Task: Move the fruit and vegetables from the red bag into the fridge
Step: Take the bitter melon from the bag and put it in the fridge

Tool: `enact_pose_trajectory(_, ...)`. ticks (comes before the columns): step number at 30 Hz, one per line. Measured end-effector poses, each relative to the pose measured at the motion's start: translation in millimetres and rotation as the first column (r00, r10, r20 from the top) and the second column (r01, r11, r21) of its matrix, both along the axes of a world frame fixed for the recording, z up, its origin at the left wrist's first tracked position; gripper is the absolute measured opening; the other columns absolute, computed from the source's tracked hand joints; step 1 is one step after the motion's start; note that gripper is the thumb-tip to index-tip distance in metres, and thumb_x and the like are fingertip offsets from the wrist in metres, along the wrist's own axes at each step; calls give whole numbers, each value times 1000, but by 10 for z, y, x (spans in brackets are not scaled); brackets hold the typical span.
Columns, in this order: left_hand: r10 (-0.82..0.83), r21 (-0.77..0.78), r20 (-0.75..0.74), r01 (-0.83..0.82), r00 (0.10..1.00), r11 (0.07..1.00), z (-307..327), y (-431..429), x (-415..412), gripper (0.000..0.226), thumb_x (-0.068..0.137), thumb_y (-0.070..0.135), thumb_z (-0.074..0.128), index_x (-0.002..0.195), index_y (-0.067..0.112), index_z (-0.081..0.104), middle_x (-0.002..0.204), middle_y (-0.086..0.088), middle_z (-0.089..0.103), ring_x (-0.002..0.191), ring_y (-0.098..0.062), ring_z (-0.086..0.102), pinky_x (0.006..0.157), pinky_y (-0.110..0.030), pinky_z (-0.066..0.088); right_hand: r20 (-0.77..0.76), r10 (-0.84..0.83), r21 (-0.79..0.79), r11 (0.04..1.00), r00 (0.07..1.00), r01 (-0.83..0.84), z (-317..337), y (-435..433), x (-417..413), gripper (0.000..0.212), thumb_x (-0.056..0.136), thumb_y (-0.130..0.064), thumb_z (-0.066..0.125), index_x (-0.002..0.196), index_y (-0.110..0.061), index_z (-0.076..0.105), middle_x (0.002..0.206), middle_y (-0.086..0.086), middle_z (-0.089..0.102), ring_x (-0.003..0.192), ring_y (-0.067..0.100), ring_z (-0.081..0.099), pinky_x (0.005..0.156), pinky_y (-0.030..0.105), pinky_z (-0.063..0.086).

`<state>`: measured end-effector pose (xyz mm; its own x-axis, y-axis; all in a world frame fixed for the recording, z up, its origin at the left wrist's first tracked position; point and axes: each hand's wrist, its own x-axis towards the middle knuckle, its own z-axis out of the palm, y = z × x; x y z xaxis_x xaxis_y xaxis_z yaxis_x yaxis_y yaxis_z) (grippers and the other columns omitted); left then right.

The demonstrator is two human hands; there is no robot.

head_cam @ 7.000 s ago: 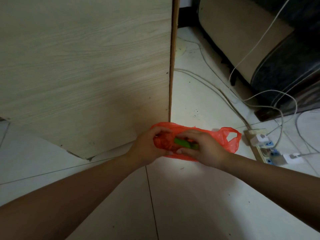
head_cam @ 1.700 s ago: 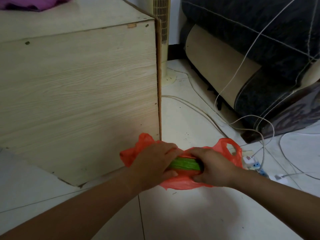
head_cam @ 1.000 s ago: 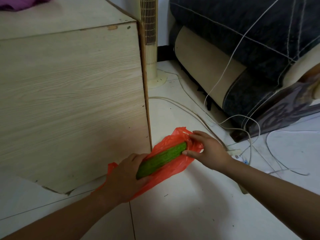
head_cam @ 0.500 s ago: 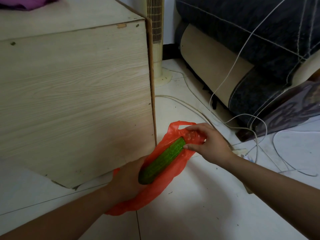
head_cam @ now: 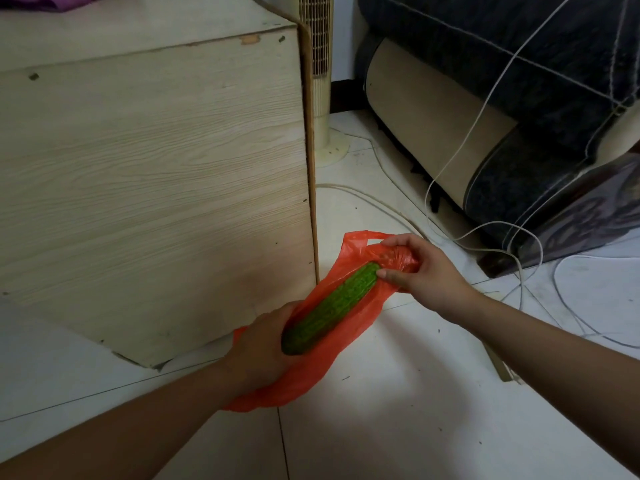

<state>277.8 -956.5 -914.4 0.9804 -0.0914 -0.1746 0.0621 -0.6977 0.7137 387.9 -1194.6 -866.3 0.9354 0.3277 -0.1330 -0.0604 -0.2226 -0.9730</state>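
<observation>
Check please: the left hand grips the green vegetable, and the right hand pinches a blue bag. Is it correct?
No: the head view shows a red bag, not a blue one. The left hand grips the green vegetable, and the right hand pinches that bag.

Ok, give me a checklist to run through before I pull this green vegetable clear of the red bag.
1. Left hand grip on the long green bumpy vegetable: ok, fingers curl round its near end.
2. Right hand pinching the thin red plastic bag: ok, at its far end.
3. Vegetable clear of the bag: not ok, plastic lies under it.
4. More produce in the bag: cannot tell.
5. Fridge ready: cannot tell, none in view.
6. White cables on the floor: ok, none touches either hand.
</observation>
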Motion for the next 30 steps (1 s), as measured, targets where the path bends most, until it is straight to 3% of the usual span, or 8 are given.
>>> enact_pose_trajectory(4, -15, -61, -107, 9, 994, 998, 83, 107, 118, 73, 71, 34, 78, 134, 36, 40, 122, 16, 53, 112, -3, 53, 95, -24, 46, 73, 45, -14, 999, 996, -44, 34, -29, 41, 35, 73, 1, 75, 99, -17, 60, 103, 10, 65, 90, 27, 67, 79, 39, 58)
enact_pose_trajectory(7, 59, -124, -131, -76, 990, 989, 150, 177, 197, 78, 62, 49, 79, 129, 46, 38, 125, 17, 50, 118, -6, 47, 92, -25, 42, 115, 94, -54, 995, 989, -88, 71, -45, 25, 33, 73, -1, 75, 99, -17, 60, 103, 6, 65, 91, 24, 67, 81, 39, 57)
enact_pose_trajectory(11, 137, -302, -96, -160, 986, 940, 310, 47, 287, 67, 49, 68, 66, 112, 57, 45, 122, 21, 53, 115, -3, 49, 83, -21, 44, 141, 217, -132, 971, 966, -199, 105, 2, -48, 32, 74, -5, 76, 100, -17, 60, 96, -2, 67, 86, 9, 68, 79, 27, 57)
enact_pose_trajectory(14, 59, -389, -122, -102, 991, 916, 427, -130, 321, 64, 61, 65, 72, 118, 48, 47, 125, 16, 55, 116, -7, 51, 92, -28, 47, 141, 327, -137, 941, 934, -309, 148, 88, -107, 34, 74, -5, 75, 101, -17, 60, 98, -4, 65, 89, 11, 67, 78, 26, 56)
enact_pose_trajectory(18, 44, -467, -128, -99, 991, 879, 508, -259, 283, 35, 71, 45, 62, 105, 40, 55, 102, 17, 65, 96, -4, 63, 80, -17, 53, 140, 441, -77, 897, 886, -434, 253, 185, -176, 38, 75, 1, 72, 106, -18, 60, 103, -5, 64, 93, 12, 67, 78, 25, 56)
enact_pose_trajectory(25, 136, -569, -139, -192, 981, 799, 437, -368, 213, 49, 76, 44, 59, 121, 25, 57, 111, 6, 66, 101, -9, 63, 81, -16, 52, 155, 254, 4, 966, 955, -258, 129, 195, -178, 54, 67, -10, 79, 117, -21, 60, 117, 1, 61, 96, 18, 67, 86, 33, 55)
enact_pose_trajectory(30, 94, -569, -183, -183, 979, 802, 359, -398, 172, 18, 84, 27, 62, 101, 35, 62, 97, 13, 69, 93, -5, 66, 78, -14, 52, 114, 266, -45, 964, 957, -262, 104, 213, -171, 24, 78, -11, 71, 102, -16, 69, 94, 2, 73, 84, 16, 70, 79, 29, 55)
